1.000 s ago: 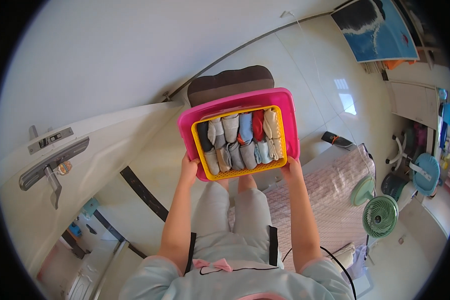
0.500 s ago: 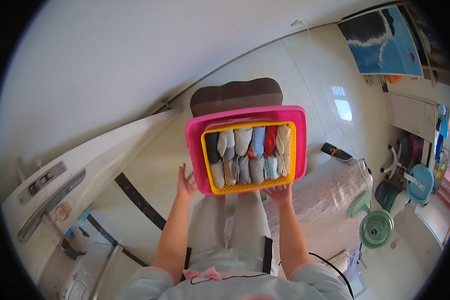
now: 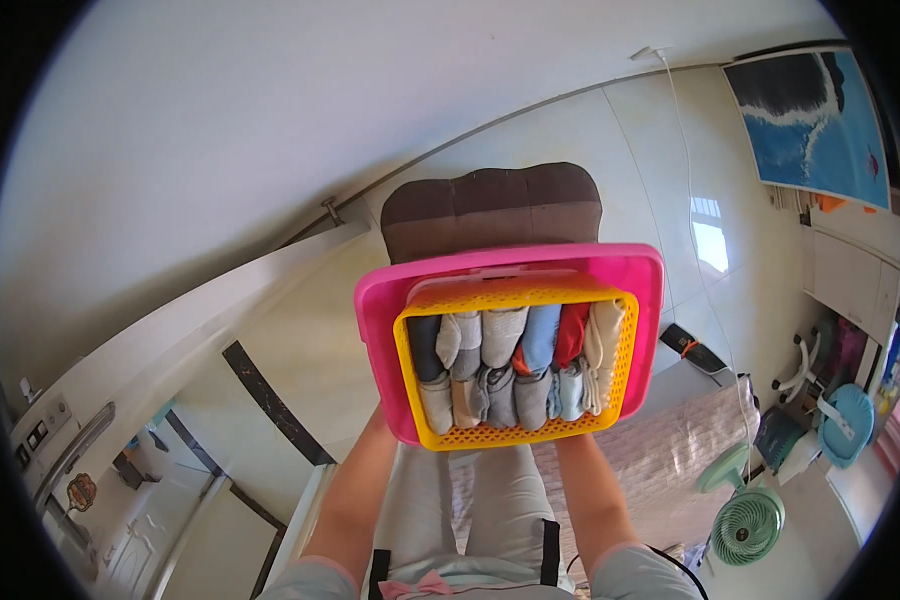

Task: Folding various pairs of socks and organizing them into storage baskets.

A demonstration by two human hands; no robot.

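Observation:
A pink plastic basin (image 3: 381,345) is in front of my legs, with a yellow perforated basket (image 3: 515,437) nested inside it. Two rows of rolled cloth items, apparently socks (image 3: 504,338), fill the basket in grey, beige, dark, blue and red. My left hand (image 3: 378,428) reaches beneath the basin's near left corner, and my right hand (image 3: 576,448) beneath its near right side. The fingers of both are hidden under the basin, which they appear to grip from below. A brown padded stool or seat (image 3: 490,215) shows just beyond the basin.
A quilted bed or mat (image 3: 660,450) lies to the right, near a green fan (image 3: 746,525). A blue chair (image 3: 846,426) and a seascape picture (image 3: 810,125) stand farther right. At left is a white door (image 3: 170,310). A white cable (image 3: 692,190) crosses the pale tiled floor.
Both hands, earlier visible with spread fingers at the basin's near sides, have gone beneath it. The basin looks larger and lower in view; the whole view has shifted too.

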